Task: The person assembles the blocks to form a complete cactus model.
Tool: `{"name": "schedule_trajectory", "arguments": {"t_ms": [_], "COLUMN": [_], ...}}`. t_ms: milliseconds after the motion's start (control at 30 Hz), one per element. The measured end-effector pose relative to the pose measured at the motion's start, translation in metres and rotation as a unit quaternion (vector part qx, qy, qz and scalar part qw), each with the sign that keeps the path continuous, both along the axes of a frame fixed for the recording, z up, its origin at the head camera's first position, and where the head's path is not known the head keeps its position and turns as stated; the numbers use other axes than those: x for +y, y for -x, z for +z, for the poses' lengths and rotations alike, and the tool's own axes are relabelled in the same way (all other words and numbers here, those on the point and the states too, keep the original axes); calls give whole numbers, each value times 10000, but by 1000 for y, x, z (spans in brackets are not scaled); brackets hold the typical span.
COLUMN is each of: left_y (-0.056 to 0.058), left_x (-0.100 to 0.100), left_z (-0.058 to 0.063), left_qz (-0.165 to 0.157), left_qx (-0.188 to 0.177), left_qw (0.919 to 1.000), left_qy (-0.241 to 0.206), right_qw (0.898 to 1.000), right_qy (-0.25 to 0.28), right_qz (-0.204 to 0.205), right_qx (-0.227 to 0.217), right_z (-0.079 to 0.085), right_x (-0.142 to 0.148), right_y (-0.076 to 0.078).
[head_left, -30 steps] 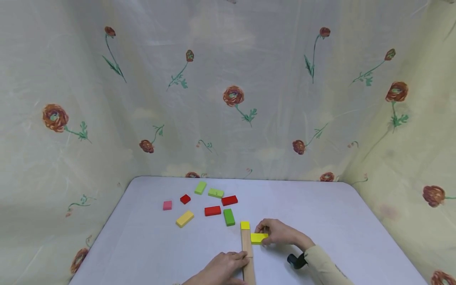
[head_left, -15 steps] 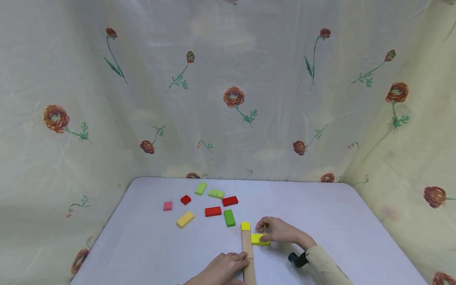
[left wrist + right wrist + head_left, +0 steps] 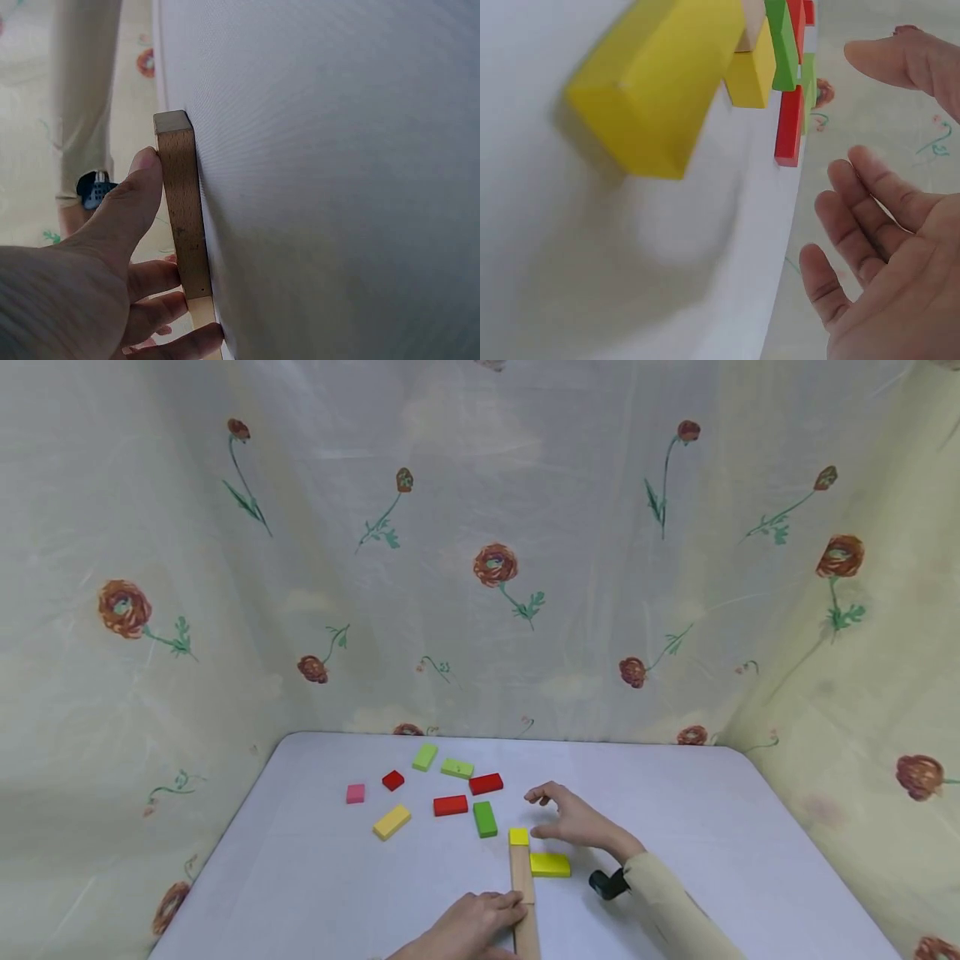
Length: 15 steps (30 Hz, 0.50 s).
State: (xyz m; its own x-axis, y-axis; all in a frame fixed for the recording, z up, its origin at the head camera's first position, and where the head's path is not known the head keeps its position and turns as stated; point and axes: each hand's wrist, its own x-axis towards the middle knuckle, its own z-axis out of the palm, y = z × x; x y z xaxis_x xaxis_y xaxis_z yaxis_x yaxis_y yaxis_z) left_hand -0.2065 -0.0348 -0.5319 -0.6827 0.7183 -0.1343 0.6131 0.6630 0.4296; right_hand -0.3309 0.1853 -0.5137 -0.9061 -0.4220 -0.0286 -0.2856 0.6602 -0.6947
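My left hand (image 3: pixel 471 923) rests on two pale wooden blocks (image 3: pixel 522 872) laid end to end, its fingers across them close to the seam. In the left wrist view the thumb (image 3: pixel 144 161) touches the nearer wooden block (image 3: pixel 184 214) along its edge. A small yellow block (image 3: pixel 518 837) caps the far end of the wooden row. Against the row's right side lies a longer yellow block (image 3: pixel 551 865), forming a side branch. Beyond it my right hand (image 3: pixel 576 821) hovers with spread fingers, holding nothing; the right wrist view shows its palm (image 3: pixel 911 292) bare.
Farther back lie a green block (image 3: pixel 484 819), two red bars (image 3: pixel 450 806), two lime blocks (image 3: pixel 424 757), a small red block (image 3: pixel 393 780), a pink block (image 3: pixel 356 793) and a pale yellow block (image 3: pixel 392 822). Flowered cloth (image 3: pixel 480 635) walls the white table (image 3: pixel 660 793).
My right hand has let go of the longer yellow block beside the wooden row, then moved up and away from me. My left hand stays on the wooden blocks.
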Motion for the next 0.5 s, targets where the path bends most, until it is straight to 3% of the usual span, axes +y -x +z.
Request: {"name": "schedule_trajectory", "arguments": {"t_ms": [500], "left_y": [1], "left_x": [-1], "left_z": [-1], "left_qz": [-75], "left_qx": [-10], "left_qw": [10000], "left_qy": [12], "right_qw": [9976], "right_qy": [-349], "right_qz": [587], "right_qx": [-151], "right_z": [-2], "right_x": [-34], "right_y": [26]}}
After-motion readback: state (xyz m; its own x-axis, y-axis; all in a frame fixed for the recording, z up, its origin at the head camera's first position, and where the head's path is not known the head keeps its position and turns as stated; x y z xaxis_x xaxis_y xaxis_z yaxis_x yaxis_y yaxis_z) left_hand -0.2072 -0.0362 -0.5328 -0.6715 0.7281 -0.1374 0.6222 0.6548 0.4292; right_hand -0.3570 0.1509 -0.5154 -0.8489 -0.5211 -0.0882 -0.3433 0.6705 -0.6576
